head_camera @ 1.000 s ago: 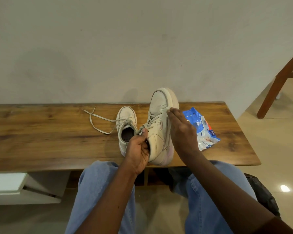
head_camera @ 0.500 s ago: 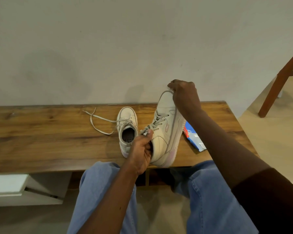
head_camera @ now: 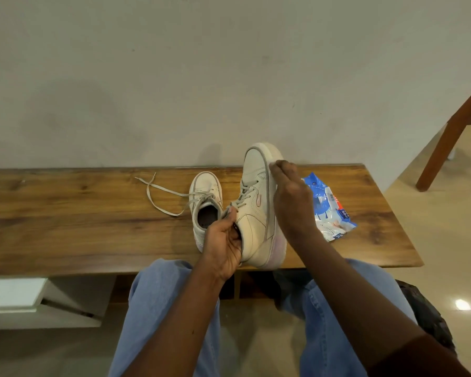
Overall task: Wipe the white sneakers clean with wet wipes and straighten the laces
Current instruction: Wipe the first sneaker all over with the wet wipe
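Observation:
My left hand (head_camera: pixel 223 240) grips a white sneaker (head_camera: pixel 253 227) at its collar and holds it tilted, toe up, heel on the wooden bench (head_camera: pixel 65 213). My right hand (head_camera: pixel 291 202) lies along the sneaker's right side, its curled fingertips pinching the sole rim near the toe. No wipe shows in that hand. The second white sneaker (head_camera: pixel 206 186) stands flat just left of the first, and its loose lace (head_camera: pixel 158 197) trails leftward over the wood. A blue wet wipes pack (head_camera: pixel 329 210) lies to the right, partly behind my right hand.
A plain wall rises right behind the bench. My knees in blue jeans sit under the bench's front edge. A wooden chair leg (head_camera: pixel 452 137) stands on the tiled floor at right, a dark bag (head_camera: pixel 424 314) by my right thigh, a white ledge (head_camera: pixel 11 292) lower left.
My right hand went from the lace area up to the toe, then came down to the sole's right edge. The sneaker tilted right and came back more upright. My left hand kept its grip.

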